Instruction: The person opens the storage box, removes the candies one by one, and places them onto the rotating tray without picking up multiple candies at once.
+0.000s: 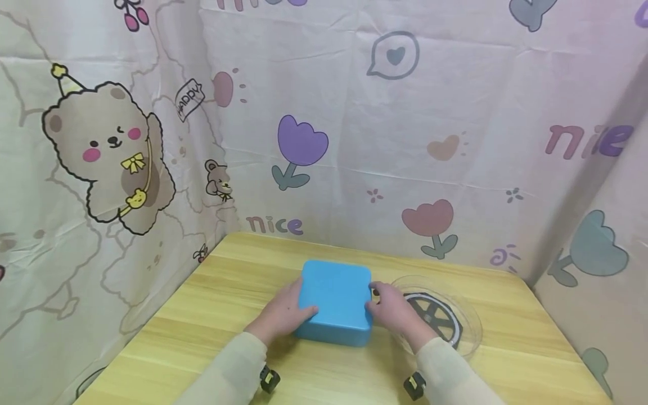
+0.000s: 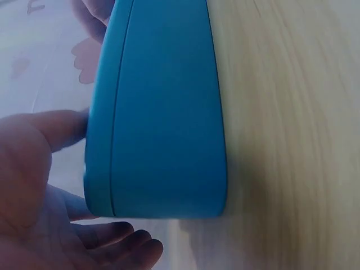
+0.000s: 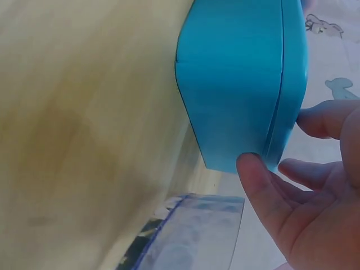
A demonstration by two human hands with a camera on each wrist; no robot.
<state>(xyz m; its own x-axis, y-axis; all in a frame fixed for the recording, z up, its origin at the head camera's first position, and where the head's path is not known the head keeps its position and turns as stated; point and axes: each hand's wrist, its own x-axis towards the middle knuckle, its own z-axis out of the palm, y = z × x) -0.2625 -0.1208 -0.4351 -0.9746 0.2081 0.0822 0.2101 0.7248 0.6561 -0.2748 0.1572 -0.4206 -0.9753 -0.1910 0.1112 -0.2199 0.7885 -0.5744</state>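
A blue box (image 1: 336,301) with rounded corners and a fitted lid sits flat on the wooden table (image 1: 202,315). My left hand (image 1: 283,315) rests against its left side, thumb on the lid's edge. In the left wrist view that hand (image 2: 34,185) lies open beside the blue box (image 2: 163,112), with only the thumb touching it. My right hand (image 1: 397,312) is against the right side. The right wrist view shows the right hand (image 3: 315,191) with its thumb on the corner of the blue box (image 3: 242,84) and its fingers loosely spread by the lid.
A clear round plastic dish (image 1: 445,320) with a black spoked-wheel pattern lies on the table just right of the box, under my right wrist; its rim shows as the clear dish (image 3: 191,236). Cartoon-print fabric walls (image 1: 354,140) enclose the table at the back and on both sides.
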